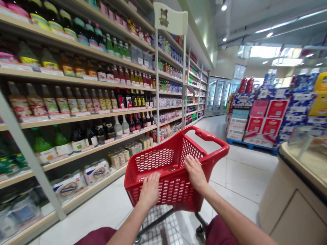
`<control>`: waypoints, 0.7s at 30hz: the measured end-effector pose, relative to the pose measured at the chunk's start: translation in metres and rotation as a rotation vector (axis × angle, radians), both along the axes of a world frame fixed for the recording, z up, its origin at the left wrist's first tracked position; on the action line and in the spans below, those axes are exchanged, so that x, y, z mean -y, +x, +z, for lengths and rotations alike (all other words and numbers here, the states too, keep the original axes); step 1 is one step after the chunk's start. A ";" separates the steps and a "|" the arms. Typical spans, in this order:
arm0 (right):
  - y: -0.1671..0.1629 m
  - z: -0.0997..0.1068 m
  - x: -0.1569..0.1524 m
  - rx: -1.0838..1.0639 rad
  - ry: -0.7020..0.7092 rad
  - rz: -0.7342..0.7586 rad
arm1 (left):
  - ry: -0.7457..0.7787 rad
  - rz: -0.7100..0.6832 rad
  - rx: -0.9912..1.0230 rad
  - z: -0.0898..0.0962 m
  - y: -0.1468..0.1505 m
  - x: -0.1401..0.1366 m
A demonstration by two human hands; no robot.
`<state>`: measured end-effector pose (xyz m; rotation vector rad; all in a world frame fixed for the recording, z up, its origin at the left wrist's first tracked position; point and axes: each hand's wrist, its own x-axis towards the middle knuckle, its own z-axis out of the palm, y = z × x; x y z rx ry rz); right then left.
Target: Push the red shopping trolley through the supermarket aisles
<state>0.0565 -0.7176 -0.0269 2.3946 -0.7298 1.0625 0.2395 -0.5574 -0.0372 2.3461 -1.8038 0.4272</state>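
A small red shopping cart stands in front of me, turned sideways, with its perforated plastic basket and its push handle at the far right. I see nothing inside the basket. My left hand grips the near rim toward the basket's left end, fingers bent over the edge. Further right, my right hand holds the same rim close to the handle end, its fingertips reaching over to the inner side. A pale flag with a bear shape rises on two poles from behind the cart.
Shelves of bottles run along the left, with packs of cans low down. Stacked cartons stand on a blue pallet at right. A rounded counter is close on my right. Glass-door coolers line the far end.
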 end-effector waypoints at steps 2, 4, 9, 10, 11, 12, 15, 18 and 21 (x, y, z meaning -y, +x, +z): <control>-0.008 0.007 0.005 -0.062 -0.035 0.032 | -0.002 0.005 0.014 0.001 0.004 0.001; -0.026 0.016 0.014 -0.069 -0.075 0.030 | -0.012 0.006 0.014 0.000 0.008 -0.001; -0.038 0.019 0.009 0.142 -0.088 -0.086 | -0.021 0.040 -0.018 0.000 0.008 -0.009; -0.031 0.017 0.002 0.117 -0.089 -0.058 | -0.023 0.041 -0.025 0.001 0.008 -0.011; -0.025 0.015 -0.003 0.062 -0.090 -0.016 | -0.023 0.036 -0.035 0.001 0.008 -0.013; -0.021 0.015 -0.006 -0.001 -0.088 0.023 | -0.020 0.028 -0.046 0.001 0.010 -0.015; -0.035 0.034 0.008 -0.054 -0.047 -0.003 | -0.012 0.002 -0.070 -0.002 0.016 -0.021; -0.073 0.064 0.040 0.122 0.004 -0.144 | -0.039 0.003 -0.069 -0.006 0.022 -0.027; -0.088 0.075 0.052 0.133 0.023 -0.089 | -0.058 0.027 -0.060 -0.005 0.025 -0.035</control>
